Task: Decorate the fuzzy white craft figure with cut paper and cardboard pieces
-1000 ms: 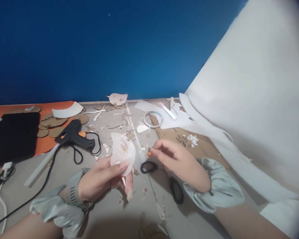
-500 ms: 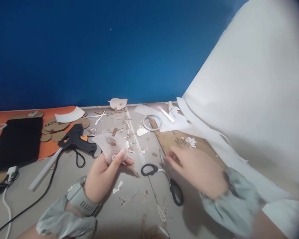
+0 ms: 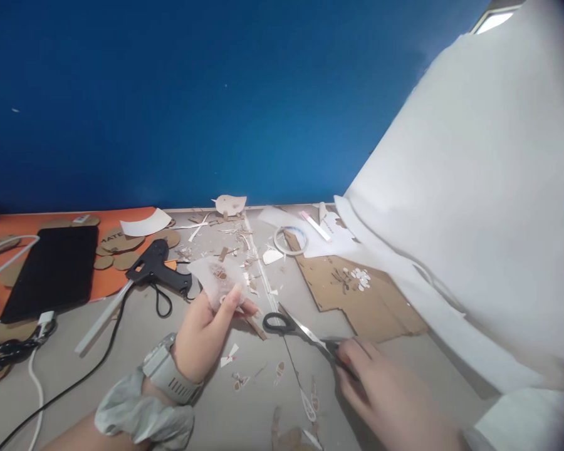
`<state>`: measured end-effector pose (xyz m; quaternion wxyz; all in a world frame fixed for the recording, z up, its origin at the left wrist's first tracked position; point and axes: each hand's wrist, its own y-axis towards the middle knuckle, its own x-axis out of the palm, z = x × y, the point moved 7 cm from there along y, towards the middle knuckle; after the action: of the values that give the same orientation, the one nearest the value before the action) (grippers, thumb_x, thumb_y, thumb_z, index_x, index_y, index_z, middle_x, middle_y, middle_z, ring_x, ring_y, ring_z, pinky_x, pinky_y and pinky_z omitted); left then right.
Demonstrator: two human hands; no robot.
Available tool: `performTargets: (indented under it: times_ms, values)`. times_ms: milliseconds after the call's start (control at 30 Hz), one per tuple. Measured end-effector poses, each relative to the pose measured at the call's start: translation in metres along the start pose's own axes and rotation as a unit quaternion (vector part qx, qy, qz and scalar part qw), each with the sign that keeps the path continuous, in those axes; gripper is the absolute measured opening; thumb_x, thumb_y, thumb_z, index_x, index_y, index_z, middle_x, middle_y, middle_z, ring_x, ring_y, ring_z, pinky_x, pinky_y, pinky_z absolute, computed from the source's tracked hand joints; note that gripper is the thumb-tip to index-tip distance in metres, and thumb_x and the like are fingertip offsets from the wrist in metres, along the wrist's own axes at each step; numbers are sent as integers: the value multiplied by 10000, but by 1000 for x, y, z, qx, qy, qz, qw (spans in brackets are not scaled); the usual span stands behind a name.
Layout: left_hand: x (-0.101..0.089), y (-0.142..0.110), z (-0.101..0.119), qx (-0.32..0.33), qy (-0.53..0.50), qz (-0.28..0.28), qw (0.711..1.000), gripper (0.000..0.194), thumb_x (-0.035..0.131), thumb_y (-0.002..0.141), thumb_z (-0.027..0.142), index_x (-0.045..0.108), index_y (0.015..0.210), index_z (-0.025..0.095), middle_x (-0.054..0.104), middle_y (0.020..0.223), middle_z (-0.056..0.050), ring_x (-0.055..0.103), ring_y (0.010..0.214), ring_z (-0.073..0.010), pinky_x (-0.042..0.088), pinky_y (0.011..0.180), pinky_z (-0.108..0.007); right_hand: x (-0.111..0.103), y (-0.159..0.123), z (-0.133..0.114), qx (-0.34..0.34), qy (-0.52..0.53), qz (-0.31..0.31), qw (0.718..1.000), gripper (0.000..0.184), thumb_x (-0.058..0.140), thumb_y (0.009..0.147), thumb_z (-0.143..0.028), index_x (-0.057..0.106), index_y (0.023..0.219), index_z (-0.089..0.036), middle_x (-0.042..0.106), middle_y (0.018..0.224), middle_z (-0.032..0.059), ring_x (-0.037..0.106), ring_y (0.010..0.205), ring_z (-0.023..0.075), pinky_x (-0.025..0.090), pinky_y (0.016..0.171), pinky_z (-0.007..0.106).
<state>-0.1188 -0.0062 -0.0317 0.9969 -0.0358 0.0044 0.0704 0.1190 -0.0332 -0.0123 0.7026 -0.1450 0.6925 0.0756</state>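
My left hand (image 3: 207,341) is closed around a piece of thin, translucent white paper (image 3: 216,275), with the thumb pressed on its lower edge. A brown patterned patch shows on that paper. Beneath these fingers a narrow cardboard strip (image 3: 255,327) sticks out; whether I hold it too is unclear. My right hand (image 3: 380,388), slightly blurred, has its fingers around one black handle of the scissors (image 3: 313,335). The scissors lie spread on the grey table, their other loop near my left fingertips. Small paper cutouts (image 3: 281,371) with brown centres are scattered below.
A black glue gun (image 3: 157,269) with its cord lies left, beside a black tablet (image 3: 56,269) and cardboard discs (image 3: 126,260). Behind are a paper bird (image 3: 230,204) and a tape roll (image 3: 290,240). White petals (image 3: 361,279) rest on cardboard (image 3: 380,313); white sheeting (image 3: 474,156) rises right.
My right hand has come down and nearer to me, from beside the blades onto a scissors handle. The scissors have turned. My left hand still holds the paper; the view has shifted slightly.
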Motion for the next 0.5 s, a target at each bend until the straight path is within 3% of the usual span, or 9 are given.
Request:
performTargets:
  times_ms: [167, 267, 433, 500]
  values:
    - [-2, -1, 1, 18, -15, 8, 1000, 353, 503, 867, 400, 653, 685, 138, 694, 697, -49, 655, 665, -159, 538, 672, -259, -39, 3, 12, -2, 60, 121, 991, 202, 373, 902, -344, 491, 781, -233, 600, 783, 28, 611, 689, 207, 451, 574, 324]
    - [-1, 0, -2, -3, -59, 6, 998, 329, 538, 840, 427, 655, 788, 123, 712, 789, -72, 654, 650, -163, 552, 647, -278, -59, 12, 11, -25, 70, 185, 980, 175, 392, 911, -364, 510, 864, -243, 607, 876, 30, 605, 801, 218, 456, 640, 330]
    - [3, 1, -4, -39, -148, -8, 988, 366, 617, 769, 458, 664, 849, 105, 723, 828, -112, 674, 738, -228, 569, 571, -297, -80, 41, -10, -87, 51, 269, 958, 105, 420, 902, -254, 514, 911, -206, 576, 878, 51, 568, 848, 222, 449, 726, 346]
    - [3, 2, -4, -46, -171, -17, 984, 371, 628, 757, 466, 673, 832, 105, 725, 802, -106, 679, 727, -228, 571, 572, -297, -81, 56, -20, -111, 54, 275, 953, 108, 432, 888, -203, 531, 931, -201, 577, 962, 64, 556, 918, 232, 442, 784, 359]
